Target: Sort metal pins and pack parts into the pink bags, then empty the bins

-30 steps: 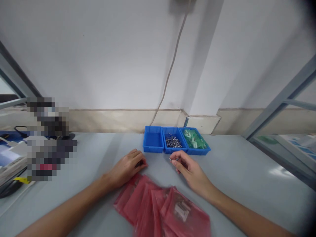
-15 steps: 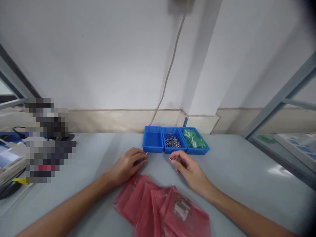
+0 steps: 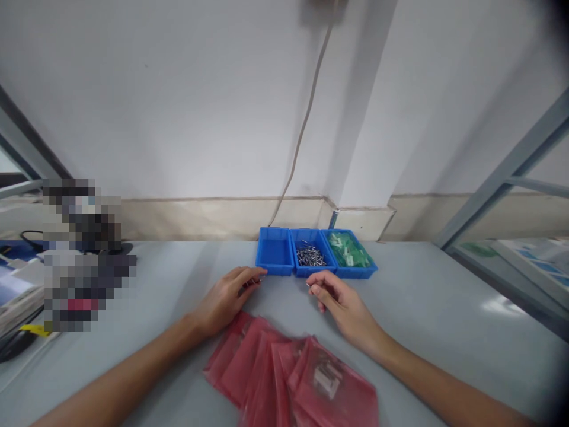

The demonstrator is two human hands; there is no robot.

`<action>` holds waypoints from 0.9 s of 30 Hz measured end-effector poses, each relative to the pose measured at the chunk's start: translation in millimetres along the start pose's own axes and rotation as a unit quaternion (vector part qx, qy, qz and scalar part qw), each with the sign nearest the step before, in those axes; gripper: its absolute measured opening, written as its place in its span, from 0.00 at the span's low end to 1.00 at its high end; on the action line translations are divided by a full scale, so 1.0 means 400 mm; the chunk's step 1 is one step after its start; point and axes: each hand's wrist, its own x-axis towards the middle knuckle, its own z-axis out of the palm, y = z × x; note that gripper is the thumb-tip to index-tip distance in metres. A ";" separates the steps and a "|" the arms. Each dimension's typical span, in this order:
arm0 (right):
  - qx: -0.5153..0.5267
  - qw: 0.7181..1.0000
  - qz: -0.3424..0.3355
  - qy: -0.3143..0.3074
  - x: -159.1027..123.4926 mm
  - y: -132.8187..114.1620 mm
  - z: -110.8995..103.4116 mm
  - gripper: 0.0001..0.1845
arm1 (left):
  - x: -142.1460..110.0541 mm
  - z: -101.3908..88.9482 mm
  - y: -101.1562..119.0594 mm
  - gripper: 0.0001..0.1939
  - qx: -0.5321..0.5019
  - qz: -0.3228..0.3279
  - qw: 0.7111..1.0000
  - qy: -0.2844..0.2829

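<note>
Metal bits [image 3: 252,282] in curled L hand [image 3: 229,298] poked up less vs 0.5s ago, long axes unclear; R hand [image 3: 338,301] pinched pin [image 3: 308,285], tip twd approx 10 o'clock.

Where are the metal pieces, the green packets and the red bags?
Metal pieces [image 3: 310,256]: head view, middle of the pile.
Green packets [image 3: 350,251]: head view, middle of the heap.
Red bags [image 3: 296,379]: head view, middle of the fan.
</note>
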 end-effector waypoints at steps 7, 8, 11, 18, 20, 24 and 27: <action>-0.001 1.000 0.001 0.006 -0.003 0.000 -0.001 0.21 | -0.002 0.003 -0.011 0.13 -0.018 -0.017 1.000 0.000; -0.002 1.000 0.001 0.007 -0.003 -0.001 -0.001 0.21 | -0.003 0.005 -0.013 0.12 -0.021 -0.023 1.000 0.003; -0.009 1.000 0.000 0.008 -0.005 -0.004 -0.002 0.20 | -0.006 0.008 -0.020 0.12 -0.033 -0.046 0.998 0.005; -0.018 1.000 0.000 0.009 -0.008 0.000 -0.002 0.19 | -0.001 0.007 -0.014 0.06 -0.078 -0.101 0.992 0.002; -0.029 0.999 0.001 0.014 -0.009 0.000 -0.003 0.19 | 0.003 0.006 -0.012 0.06 -0.090 -0.106 0.990 -0.005; -0.043 0.999 0.000 0.022 -0.010 -0.002 -0.003 0.20 | 0.010 0.006 -0.015 0.06 -0.084 -0.091 0.992 -0.004; -0.038 0.999 0.000 0.023 -0.009 -0.003 -0.002 0.20 | 0.012 0.006 -0.020 0.05 -0.067 -0.086 0.994 0.002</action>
